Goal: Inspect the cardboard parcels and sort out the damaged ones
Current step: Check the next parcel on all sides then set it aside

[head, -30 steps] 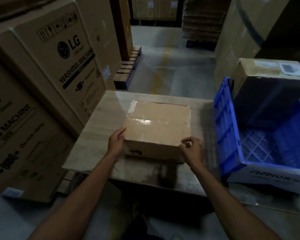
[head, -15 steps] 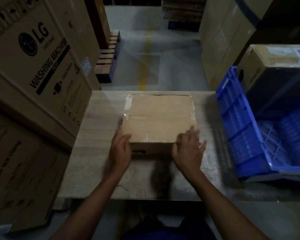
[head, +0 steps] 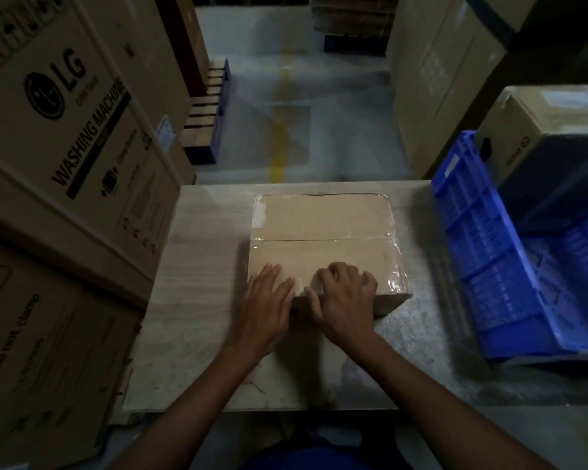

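One parcel (head: 323, 232) is placed flat near the middle of the tabletop (head: 201, 300). It is a low, nearly square box of plain brown cardboard with softened corners. The top is closed by two flaps. The seam between them is covered with clear glossy tape (head: 392, 262), which is also carried along the side edges and is wrinkled at the right edge. A thin dark line is seen along the far edge of the top face. The tabletop is pale with a straight wood-like grain, and is greyer and rougher to the near right of the parcel.

The left hand (head: 267, 310) is laid released over the near left corner of the parcel, with fingers straight and flat on the top face. The right hand (head: 345, 300) is set on the near edge just beside it, with knuckles raised and fingers bent down onto the top. Whether anything is gripped cannot be told. Much of the parcel's near face is hidden by both hands.

To the right of the parcel, apart from it, a blue plastic crate (head: 482, 252) with ribbed walls and a perforated floor is positioned. A labelled carton (head: 537, 130) is seen at its far end; whether it sits inside cannot be told. To the left of the parcel, printed washing-machine cartons (head: 65, 137) are stacked beside the tabletop. Beyond the parcel, a grey floor (head: 336, 130) with a yellow line (head: 280, 137) and a pallet (head: 207, 106) are visible.
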The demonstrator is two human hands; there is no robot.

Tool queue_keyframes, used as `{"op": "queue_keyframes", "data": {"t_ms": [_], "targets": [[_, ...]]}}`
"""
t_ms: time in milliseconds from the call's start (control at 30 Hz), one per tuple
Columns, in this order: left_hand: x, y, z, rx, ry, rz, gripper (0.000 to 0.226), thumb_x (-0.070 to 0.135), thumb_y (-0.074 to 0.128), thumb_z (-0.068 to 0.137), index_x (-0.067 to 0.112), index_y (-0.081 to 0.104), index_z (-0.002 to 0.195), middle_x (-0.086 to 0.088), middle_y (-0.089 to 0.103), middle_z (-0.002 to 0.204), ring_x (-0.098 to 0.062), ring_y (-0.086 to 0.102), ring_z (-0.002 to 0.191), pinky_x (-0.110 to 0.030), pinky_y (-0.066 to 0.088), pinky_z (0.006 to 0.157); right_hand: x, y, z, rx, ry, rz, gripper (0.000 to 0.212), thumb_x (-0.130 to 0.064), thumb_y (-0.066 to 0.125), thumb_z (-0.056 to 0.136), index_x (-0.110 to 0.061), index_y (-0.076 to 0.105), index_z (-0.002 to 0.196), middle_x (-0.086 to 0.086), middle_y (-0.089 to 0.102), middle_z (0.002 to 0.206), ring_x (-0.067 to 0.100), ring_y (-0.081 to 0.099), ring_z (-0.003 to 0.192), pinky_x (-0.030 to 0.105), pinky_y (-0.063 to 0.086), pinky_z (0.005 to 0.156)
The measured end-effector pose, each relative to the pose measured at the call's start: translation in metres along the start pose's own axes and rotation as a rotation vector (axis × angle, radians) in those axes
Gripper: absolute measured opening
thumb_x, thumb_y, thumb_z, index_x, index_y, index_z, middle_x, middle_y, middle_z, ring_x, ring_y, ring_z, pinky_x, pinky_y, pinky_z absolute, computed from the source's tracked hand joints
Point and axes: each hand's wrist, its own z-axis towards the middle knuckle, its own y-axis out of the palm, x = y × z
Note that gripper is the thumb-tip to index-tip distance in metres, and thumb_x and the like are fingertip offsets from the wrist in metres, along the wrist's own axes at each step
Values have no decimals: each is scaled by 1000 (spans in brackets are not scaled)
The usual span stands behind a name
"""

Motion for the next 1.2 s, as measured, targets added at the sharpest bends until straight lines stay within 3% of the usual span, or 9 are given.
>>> {"op": "queue_keyframes", "data": {"t_ms": [167,367,500,667,800,867,967,1133,1200], "targets": [[3,1,15,-12,-8,110,49,36,32,100,15,61,131,-15,54,143,-34,50,133,-45,35,109,1,12,6,-164,-10,14,70,-58,15,100,-21,34,156,15,23,165,33,21,153,59,15,121],[1,-19,76,-69,-24,151,50,42,35,94,13,66,121,-14,63,123,-34,58,107,-44,46,93,7,-4,43,-135,-59,-67,64,-64,32,92,-20,56,132,17,51,138,39,50,127,57,37,100],[-9,-2,71,-137,22,185,50,41,35,96,14,66,125,-12,59,137,-33,54,125,-43,43,103,11,7,47,-247,-65,-33,85,-70,5,92,-22,29,158,15,15,167,32,10,155,58,9,121],[-3,-12,92,-133,60,252,43,40,38,98,20,55,133,-6,55,129,-25,48,114,-40,38,93,15,-6,64,-238,-125,-101,69,-70,27,94,-23,43,142,15,39,150,34,37,136,53,34,105],[-7,-6,107,-188,-41,175,54,41,34,103,26,28,155,-16,15,162,-32,8,150,-44,14,120,11,-18,91,-187,-133,-135,65,-69,39,92,-21,46,136,16,42,142,35,39,130,52,36,101],[-12,-2,114,-268,-82,177,61,44,26,105,27,6,159,-12,-13,166,-29,-17,152,-44,-4,124,10,-11,97,-227,-142,-104,74,-69,28,96,-21,32,153,20,20,162,36,18,150,58,20,117],[-15,0,118,-333,-108,217,62,49,19,105,26,2,160,-13,-12,166,-26,-15,153,-44,-5,124,14,8,89,-296,-136,-18,76,-68,13,99,-25,8,162,11,-7,169,30,-9,155,56,0,124],[-14,-12,141,-293,-43,363,64,56,24,102,23,18,157,-17,24,157,-33,23,142,-49,23,112,17,-10,115,-206,-205,-110,67,-71,24,94,-26,44,140,11,41,148,31,39,133,53,37,103],[-14,-15,151,-281,-48,371,64,56,23,102,22,18,157,-16,25,155,-33,24,140,-49,25,111,22,-14,126,-204,-262,-171,66,-73,27,93,-27,46,138,11,44,146,31,40,133,56,34,105]]}}
